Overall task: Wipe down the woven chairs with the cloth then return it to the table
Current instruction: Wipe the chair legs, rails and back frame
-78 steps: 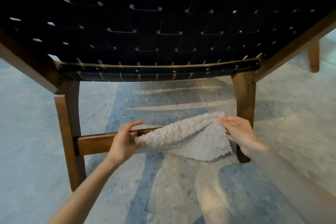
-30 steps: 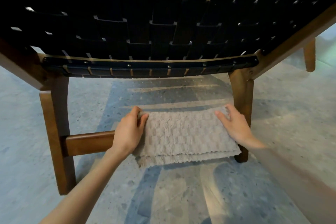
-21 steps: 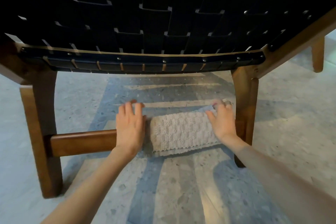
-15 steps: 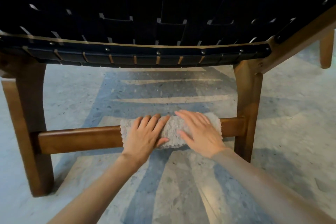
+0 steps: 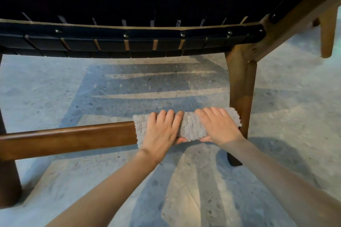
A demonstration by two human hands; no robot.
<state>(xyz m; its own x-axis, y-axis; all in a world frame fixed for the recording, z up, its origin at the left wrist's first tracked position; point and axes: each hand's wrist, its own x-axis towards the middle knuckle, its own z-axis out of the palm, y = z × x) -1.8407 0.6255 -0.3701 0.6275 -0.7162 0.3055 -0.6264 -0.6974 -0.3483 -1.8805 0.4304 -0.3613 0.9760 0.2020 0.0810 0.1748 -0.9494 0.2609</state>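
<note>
Grey cloth lies wrapped around the chair's wooden crossbar, under both hands. The left hand and right hand grasp it side by side, fingers over the top, thumbs beneath. Just beyond the right hand stands the chair leg; above both hangs the black woven seat.

Woven seat cut off by the top edge; the leg at the left edge only partly in frame. The cloth hides the right end of the rail. Fingertips of the left hand and right hand curl out of sight over the cloth's far side; both forearms run off the bottom edge.
</note>
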